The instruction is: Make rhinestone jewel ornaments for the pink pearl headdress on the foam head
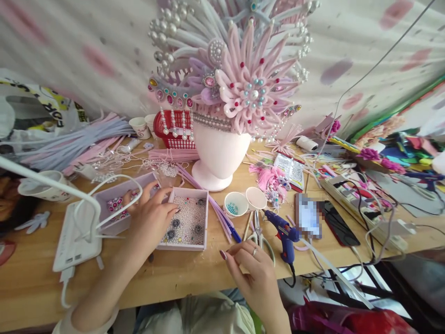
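Spanning two boxes in the head view, the left hand (153,215) spreads its fingers over the slanting gem box (114,226), thumb above the bead box (206,218) rightward; any grip cannot be told. The right hand (252,269), farther off, curls half-open, seemingly empty, near scissors (257,227).
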The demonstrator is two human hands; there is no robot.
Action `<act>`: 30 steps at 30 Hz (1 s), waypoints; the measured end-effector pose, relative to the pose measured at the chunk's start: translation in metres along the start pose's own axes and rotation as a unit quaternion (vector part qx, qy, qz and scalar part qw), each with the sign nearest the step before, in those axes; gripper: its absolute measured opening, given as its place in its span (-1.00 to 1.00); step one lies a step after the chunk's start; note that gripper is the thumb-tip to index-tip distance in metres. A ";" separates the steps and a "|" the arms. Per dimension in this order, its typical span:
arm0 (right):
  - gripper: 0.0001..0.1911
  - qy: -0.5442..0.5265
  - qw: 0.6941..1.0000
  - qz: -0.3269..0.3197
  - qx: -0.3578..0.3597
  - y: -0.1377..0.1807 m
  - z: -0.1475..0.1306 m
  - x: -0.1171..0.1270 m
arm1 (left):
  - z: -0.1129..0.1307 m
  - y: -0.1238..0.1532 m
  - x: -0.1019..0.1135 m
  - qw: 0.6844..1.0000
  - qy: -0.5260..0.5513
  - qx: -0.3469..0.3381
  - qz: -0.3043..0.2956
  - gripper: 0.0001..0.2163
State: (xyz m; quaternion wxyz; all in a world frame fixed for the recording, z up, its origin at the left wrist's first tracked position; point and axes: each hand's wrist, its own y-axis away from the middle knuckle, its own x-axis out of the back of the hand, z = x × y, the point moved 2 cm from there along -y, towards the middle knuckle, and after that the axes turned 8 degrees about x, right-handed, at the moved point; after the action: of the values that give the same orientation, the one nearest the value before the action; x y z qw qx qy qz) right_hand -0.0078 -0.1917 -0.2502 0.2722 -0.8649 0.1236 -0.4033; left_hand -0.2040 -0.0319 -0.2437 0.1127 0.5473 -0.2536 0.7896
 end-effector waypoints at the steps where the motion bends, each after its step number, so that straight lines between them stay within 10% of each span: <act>1: -0.70 -0.013 1.000 0.003 -0.006 -0.004 -0.002 -0.004 | 0.001 0.003 0.004 1.000 0.013 0.004 0.016 -0.71; 5: -0.83 -0.200 0.971 0.015 -0.130 -0.025 -0.009 -0.029 | 0.017 0.021 0.024 0.992 0.084 -0.025 0.093 -0.79; 13: -0.74 -0.568 0.787 0.023 -0.242 -0.044 -0.012 -0.064 | 0.037 0.049 0.020 0.959 0.168 -0.076 0.213 -0.81; 21: -0.78 -0.614 0.748 0.027 -0.252 -0.040 0.001 -0.050 | 0.037 0.039 0.020 0.954 0.265 -0.045 0.130 -0.89; 30: -0.74 -0.637 0.718 0.035 -0.278 -0.037 0.006 -0.053 | 0.016 0.058 0.028 0.907 0.356 0.135 0.178 -0.86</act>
State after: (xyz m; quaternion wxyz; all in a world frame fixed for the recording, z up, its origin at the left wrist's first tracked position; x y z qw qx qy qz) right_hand -0.0375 -0.1361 -0.2653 0.0478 -0.9492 0.0575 0.3057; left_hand -0.2280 -0.0917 -0.2300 -0.0223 0.1859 -0.1808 0.9655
